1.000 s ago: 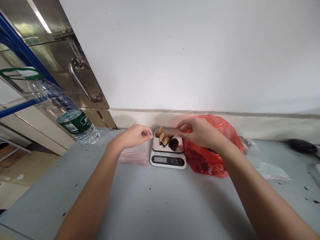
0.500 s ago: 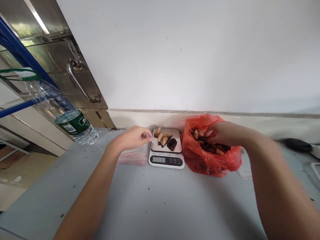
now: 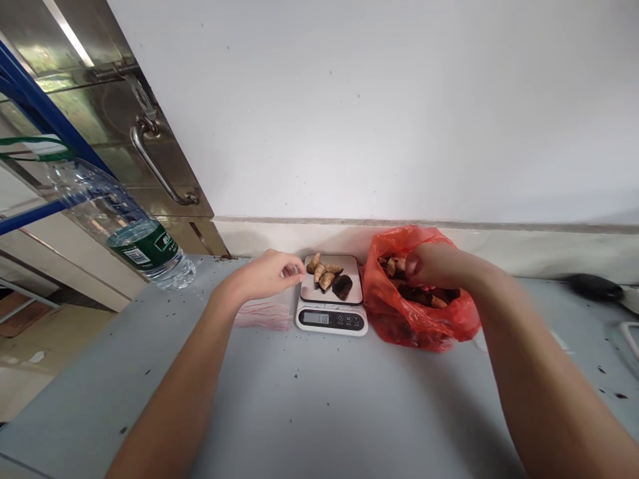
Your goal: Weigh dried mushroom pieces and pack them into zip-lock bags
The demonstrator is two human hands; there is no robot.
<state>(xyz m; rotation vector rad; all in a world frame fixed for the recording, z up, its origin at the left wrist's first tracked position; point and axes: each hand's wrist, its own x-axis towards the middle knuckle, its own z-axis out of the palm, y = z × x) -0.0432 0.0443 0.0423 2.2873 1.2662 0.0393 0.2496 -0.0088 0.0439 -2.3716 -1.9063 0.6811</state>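
Observation:
A white kitchen scale (image 3: 332, 319) stands on the grey table, its display lit with digits like 118. On its plate lie several curved, dried light-brown pieces (image 3: 325, 271) and one dark brown piece (image 3: 342, 287). My left hand (image 3: 272, 274) is at the scale's left edge, thumb and fingers curled together in a pinch with nothing visible in them. To the right of the scale sits an opened red plastic bag (image 3: 417, 326) full of similar dried brown pieces (image 3: 432, 296). Inside its mouth is my right hand (image 3: 433, 265), fingers closed; what they hold is hidden.
Clear zip bags with red seal lines (image 3: 264, 316) lie under my left wrist. A large water bottle (image 3: 144, 233) with a green label stands at the left, near a metal door (image 3: 164, 166). A black object (image 3: 594, 287) lies far right. Dark crumbs dot the table (image 3: 299, 412).
The scale's digits have gone from about 93 to about 118. My right hand has shifted slightly left within the bag, its fingers drawn in. My left hand stays in place.

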